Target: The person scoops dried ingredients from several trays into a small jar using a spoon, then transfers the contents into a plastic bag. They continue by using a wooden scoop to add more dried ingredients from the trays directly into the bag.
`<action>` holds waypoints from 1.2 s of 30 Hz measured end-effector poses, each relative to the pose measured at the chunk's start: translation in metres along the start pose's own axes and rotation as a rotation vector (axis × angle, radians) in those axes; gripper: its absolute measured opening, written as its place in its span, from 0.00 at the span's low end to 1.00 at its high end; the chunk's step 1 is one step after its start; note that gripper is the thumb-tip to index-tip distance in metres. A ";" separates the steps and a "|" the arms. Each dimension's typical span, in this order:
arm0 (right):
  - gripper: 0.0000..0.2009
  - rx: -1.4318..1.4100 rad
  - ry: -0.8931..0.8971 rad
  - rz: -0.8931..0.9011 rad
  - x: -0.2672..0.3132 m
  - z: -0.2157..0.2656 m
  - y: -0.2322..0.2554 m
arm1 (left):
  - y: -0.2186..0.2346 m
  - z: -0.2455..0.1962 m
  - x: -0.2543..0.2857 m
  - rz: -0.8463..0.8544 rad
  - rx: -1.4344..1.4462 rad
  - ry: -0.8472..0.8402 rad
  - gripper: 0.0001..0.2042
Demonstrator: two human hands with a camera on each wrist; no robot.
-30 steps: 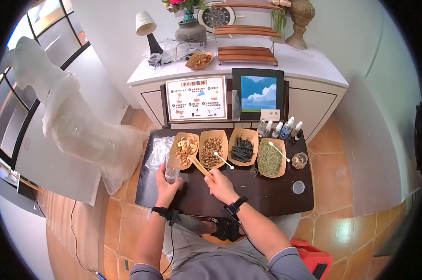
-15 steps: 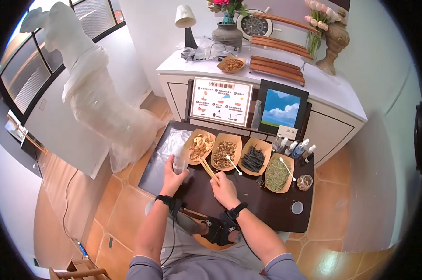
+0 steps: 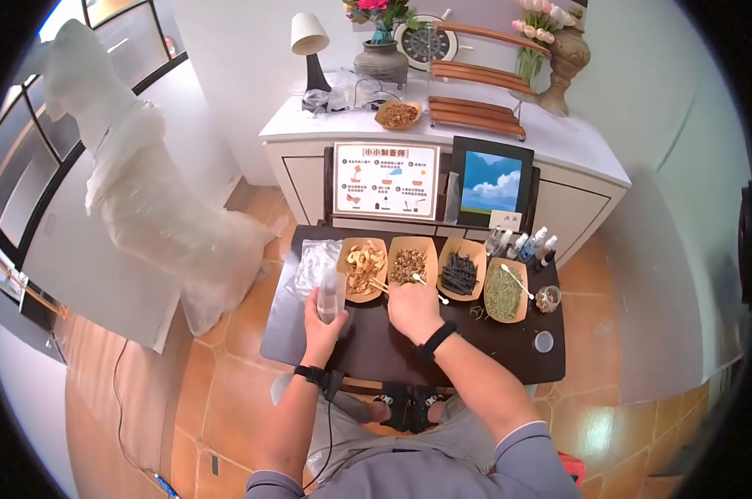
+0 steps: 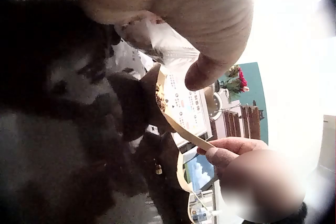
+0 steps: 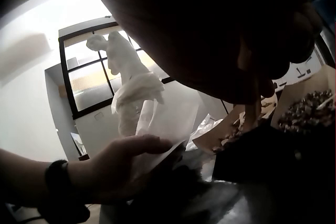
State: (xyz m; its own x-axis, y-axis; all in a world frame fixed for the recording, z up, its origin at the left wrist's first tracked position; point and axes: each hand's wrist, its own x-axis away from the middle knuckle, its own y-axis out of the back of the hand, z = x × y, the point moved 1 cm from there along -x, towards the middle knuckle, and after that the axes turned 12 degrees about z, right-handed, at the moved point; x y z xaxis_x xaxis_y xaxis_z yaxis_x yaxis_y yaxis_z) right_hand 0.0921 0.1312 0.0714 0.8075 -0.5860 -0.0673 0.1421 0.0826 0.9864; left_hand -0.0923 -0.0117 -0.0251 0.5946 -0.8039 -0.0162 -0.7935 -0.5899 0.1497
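Note:
My left hand [image 3: 320, 331] grips a clear plastic bag [image 3: 330, 295], upright beside the leftmost paper tray [image 3: 381, 249] of brown dried slices. The bag's milky film [image 5: 167, 121] shows in the right wrist view. My right hand [image 3: 414, 311] holds light wooden tongs [image 4: 190, 137] in front of the second tray [image 3: 429, 246], which has small brown pieces and a white spoon [image 3: 430, 289]. The tongs' tips point left, at the right edge of the slices' tray. In the right wrist view, this hand is dark and its grip largely shadowed.
Flat plastic bags [image 3: 316, 264] lie left of the trays. Further right stand a tray of black sticks [image 3: 459, 274] and one of green dried stems [image 3: 504, 291], then a small jar [image 3: 548, 299] and lid [image 3: 544, 341]. Spray bottles [image 3: 534, 244] and an instruction sign [image 3: 387, 180] stand behind.
The right hand has moved forward and turned over, so its back now covers most of the tongs. The left hand still holds the bag. The head view has shifted.

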 end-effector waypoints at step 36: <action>0.06 0.288 0.256 0.158 0.003 0.016 0.011 | 0.003 0.007 0.006 0.032 0.062 -0.066 0.45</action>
State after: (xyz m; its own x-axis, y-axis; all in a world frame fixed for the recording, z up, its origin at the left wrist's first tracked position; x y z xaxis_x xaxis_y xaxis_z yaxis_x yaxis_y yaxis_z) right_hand 0.0866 0.1173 0.0846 0.9280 -0.3617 0.0894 -0.1320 -0.0946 0.9867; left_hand -0.0922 -0.0190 -0.0312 0.5606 -0.8244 -0.0776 -0.8197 -0.5658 0.0897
